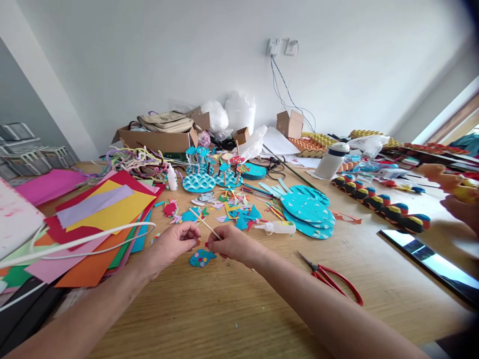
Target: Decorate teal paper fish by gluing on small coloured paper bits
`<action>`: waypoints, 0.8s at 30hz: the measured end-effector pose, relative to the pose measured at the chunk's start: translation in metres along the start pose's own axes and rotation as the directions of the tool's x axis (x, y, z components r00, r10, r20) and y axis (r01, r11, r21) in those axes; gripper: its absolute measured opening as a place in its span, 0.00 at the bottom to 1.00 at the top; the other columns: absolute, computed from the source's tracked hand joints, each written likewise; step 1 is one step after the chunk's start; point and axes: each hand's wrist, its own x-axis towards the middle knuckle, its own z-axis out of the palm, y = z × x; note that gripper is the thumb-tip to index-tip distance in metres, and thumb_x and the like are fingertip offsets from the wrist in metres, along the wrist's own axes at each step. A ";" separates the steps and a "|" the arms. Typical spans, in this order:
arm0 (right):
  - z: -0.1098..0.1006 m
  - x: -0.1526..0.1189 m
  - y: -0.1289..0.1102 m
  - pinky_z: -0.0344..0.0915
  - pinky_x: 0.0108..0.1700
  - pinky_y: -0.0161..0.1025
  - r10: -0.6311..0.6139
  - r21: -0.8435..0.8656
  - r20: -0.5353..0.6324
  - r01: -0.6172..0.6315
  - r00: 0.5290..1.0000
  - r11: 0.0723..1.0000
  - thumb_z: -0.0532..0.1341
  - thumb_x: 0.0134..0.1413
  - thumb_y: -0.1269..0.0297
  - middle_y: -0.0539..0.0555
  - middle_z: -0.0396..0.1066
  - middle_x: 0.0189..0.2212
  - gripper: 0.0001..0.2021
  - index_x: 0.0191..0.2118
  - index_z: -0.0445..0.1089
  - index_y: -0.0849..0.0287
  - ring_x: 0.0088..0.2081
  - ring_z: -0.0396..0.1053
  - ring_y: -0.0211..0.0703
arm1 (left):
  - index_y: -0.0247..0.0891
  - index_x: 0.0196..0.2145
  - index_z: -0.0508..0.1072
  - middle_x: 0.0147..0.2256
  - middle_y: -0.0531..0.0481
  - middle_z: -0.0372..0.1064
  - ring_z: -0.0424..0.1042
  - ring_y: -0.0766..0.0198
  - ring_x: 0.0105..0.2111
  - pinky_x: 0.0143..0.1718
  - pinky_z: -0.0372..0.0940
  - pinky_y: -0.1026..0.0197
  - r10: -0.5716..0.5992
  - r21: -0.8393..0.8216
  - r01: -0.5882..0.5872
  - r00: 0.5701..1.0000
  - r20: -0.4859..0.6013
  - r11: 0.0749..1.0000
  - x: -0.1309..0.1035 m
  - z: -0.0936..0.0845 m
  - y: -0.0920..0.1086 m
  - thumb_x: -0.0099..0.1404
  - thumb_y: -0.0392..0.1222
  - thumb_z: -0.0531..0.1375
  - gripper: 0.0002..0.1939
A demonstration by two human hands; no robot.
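My right hand (234, 243) is closed around a thin wooden stick (204, 223), whose free end points away to the upper left. A tiny red piece shows at the same hand's fingertips. Thumb and fingers of my left hand (183, 239) are pinched together at a small orange bit, too small to name. Just below both hands, a blue paper fish (202, 258) with coloured dots lies flat on the wooden table (239, 304). Paper scraps and cut-out fish (243, 215) are scattered beyond the hands, beside a white glue bottle (279, 228) on its side.
Red-handled scissors (333, 279) and a dark tablet (430, 264) lie to the right. Coloured paper sheets (101, 204) are stacked left, near a white cable (112, 232). Blue discs (309, 209) lie behind the glue. Another person's hand (464, 212) holds an egg-carton strip at far right.
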 end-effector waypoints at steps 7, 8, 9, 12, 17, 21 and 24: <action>-0.008 0.015 -0.001 0.52 0.22 0.29 -0.012 -0.288 0.085 0.036 0.996 0.957 0.59 0.40 0.69 0.48 0.64 0.20 0.06 0.27 0.71 0.62 0.23 0.59 0.33 | 0.38 0.27 0.67 0.27 0.53 0.67 0.67 0.62 0.30 0.31 0.61 0.62 0.067 0.388 -0.055 0.998 -0.018 0.920 -0.007 -0.015 -0.029 0.51 0.41 0.52 0.07; -0.007 0.017 -0.001 0.52 0.22 0.29 -0.016 -0.322 0.103 0.048 0.995 0.946 0.59 0.39 0.68 0.48 0.65 0.20 0.06 0.27 0.71 0.61 0.23 0.59 0.33 | 0.38 0.28 0.67 0.28 0.53 0.68 0.67 0.62 0.30 0.31 0.62 0.62 0.067 0.423 -0.053 0.998 -0.018 0.905 -0.011 -0.015 -0.029 0.52 0.41 0.52 0.07; -0.006 0.019 -0.001 0.52 0.22 0.29 -0.020 -0.351 0.121 0.062 0.992 0.934 0.59 0.39 0.67 0.48 0.66 0.20 0.06 0.27 0.72 0.61 0.24 0.60 0.34 | 0.38 0.28 0.68 0.28 0.53 0.68 0.67 0.62 0.30 0.31 0.62 0.62 0.064 0.457 -0.053 0.998 -0.009 0.888 -0.015 -0.015 -0.028 0.52 0.40 0.51 0.07; -0.003 0.023 0.001 0.52 0.22 0.29 -0.022 -0.413 0.158 0.086 0.987 0.907 0.58 0.39 0.65 0.49 0.69 0.23 0.08 0.28 0.73 0.59 0.25 0.62 0.35 | 0.39 0.29 0.69 0.28 0.53 0.70 0.68 0.63 0.30 0.32 0.62 0.63 0.067 0.568 -0.087 0.996 0.057 0.818 -0.027 -0.011 -0.021 0.55 0.36 0.50 0.09; 0.000 0.028 0.005 0.52 0.21 0.28 -0.012 -0.470 0.180 0.096 0.984 0.878 0.56 0.40 0.63 0.50 0.71 0.25 0.11 0.30 0.73 0.58 0.25 0.64 0.35 | 0.39 0.33 0.70 0.33 0.49 0.70 0.68 0.61 0.36 0.39 0.61 0.60 0.210 0.735 -0.246 0.967 0.143 0.632 -0.039 -0.006 -0.021 0.57 0.28 0.47 0.14; 0.001 0.028 0.003 0.52 0.20 0.29 -0.001 -0.516 0.179 0.094 0.984 0.852 0.56 0.40 0.63 0.51 0.72 0.26 0.11 0.31 0.72 0.58 0.26 0.65 0.37 | 0.39 0.33 0.70 0.31 0.49 0.68 0.67 0.61 0.35 0.37 0.61 0.59 0.236 0.793 -0.285 0.954 0.183 0.539 -0.041 -0.004 -0.029 0.59 0.27 0.46 0.16; 0.000 0.026 0.000 0.52 0.21 0.30 0.007 -0.546 0.174 0.090 0.985 0.833 0.56 0.40 0.64 0.52 0.72 0.27 0.11 0.31 0.73 0.59 0.27 0.66 0.38 | 0.39 0.34 0.70 0.31 0.49 0.67 0.66 0.60 0.35 0.36 0.61 0.60 0.225 0.822 -0.291 0.953 0.203 0.490 -0.041 -0.002 -0.032 0.60 0.26 0.44 0.17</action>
